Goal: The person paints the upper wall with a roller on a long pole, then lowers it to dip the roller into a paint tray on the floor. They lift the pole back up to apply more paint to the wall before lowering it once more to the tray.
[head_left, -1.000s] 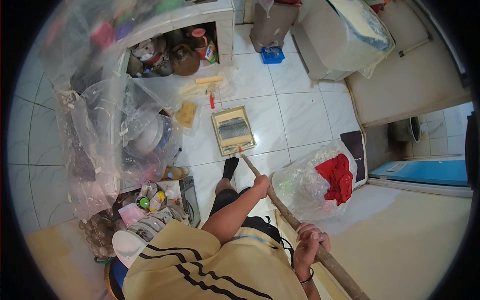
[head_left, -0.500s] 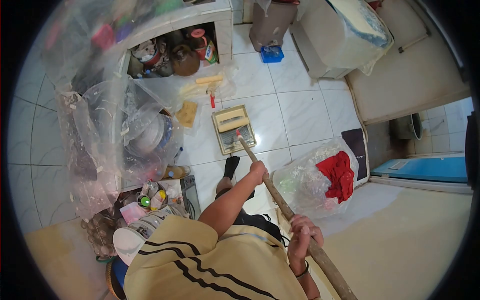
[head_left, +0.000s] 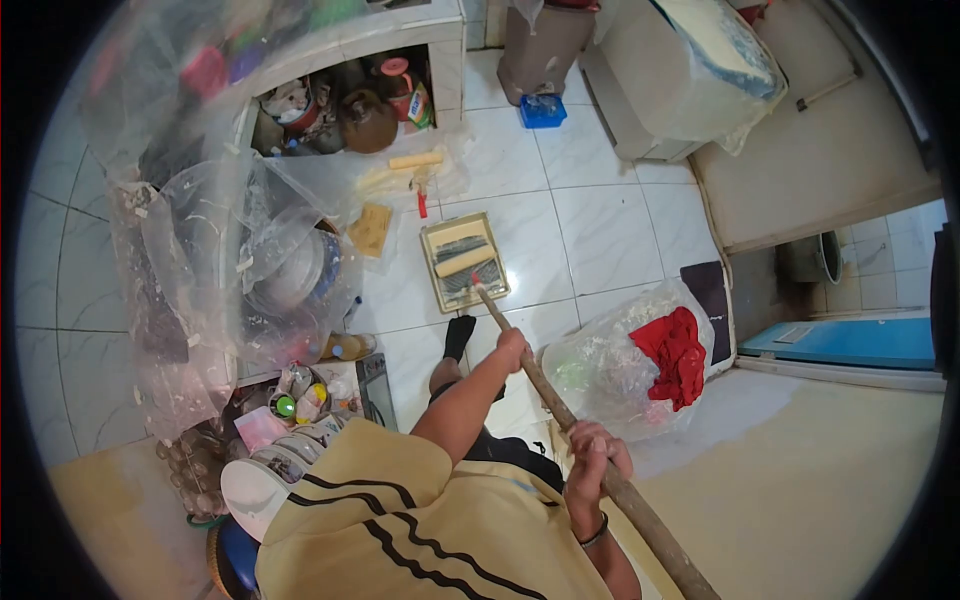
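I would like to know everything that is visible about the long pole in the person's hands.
The long pole looks like wood: brownish, slim, with a slightly uneven surface and paler patches. It slants from the paint tray toward the lower right, where its near end leaves the picture. The left hand grips it nearer the tray, the right hand farther back. At its far end a reddish piece shows beside the roller in the tray; the exact joint is too small to tell.

a home kitchen, judging by the white plates (head_left: 252,497), tiled counter (head_left: 449,80) and containers (head_left: 368,122) beneath it.
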A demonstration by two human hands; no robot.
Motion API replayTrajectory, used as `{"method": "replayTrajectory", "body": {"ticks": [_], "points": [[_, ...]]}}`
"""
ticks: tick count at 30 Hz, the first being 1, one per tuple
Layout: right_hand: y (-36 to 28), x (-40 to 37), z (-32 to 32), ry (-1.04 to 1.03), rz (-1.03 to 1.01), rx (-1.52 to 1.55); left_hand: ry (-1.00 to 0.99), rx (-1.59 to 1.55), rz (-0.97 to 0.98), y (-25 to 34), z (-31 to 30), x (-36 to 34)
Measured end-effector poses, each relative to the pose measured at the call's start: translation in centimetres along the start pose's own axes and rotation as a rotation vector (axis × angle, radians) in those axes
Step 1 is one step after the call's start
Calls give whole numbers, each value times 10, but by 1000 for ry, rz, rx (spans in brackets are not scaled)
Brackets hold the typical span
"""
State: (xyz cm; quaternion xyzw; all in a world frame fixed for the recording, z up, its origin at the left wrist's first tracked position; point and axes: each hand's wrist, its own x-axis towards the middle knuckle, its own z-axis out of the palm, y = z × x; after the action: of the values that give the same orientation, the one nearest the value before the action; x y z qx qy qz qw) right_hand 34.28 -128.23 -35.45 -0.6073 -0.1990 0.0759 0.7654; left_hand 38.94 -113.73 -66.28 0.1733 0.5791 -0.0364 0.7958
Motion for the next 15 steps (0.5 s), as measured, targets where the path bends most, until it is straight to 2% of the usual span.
{"method": "replayTrajectory", "body": {"ticks": [3, 6, 11, 15], "points": [[12, 11, 7, -2, -12, 6, 37, -13, 28, 33, 2, 16], [3, 12, 8, -55, -124, 40, 12, -79, 30, 44, 8, -13], [-46, 5, 0, -43, -108, -2, 4, -56, 8, 15, 20, -55], [-58, 0, -8, -3, -77, -62, 47, -54, -30, -9, 26, -77]]}}
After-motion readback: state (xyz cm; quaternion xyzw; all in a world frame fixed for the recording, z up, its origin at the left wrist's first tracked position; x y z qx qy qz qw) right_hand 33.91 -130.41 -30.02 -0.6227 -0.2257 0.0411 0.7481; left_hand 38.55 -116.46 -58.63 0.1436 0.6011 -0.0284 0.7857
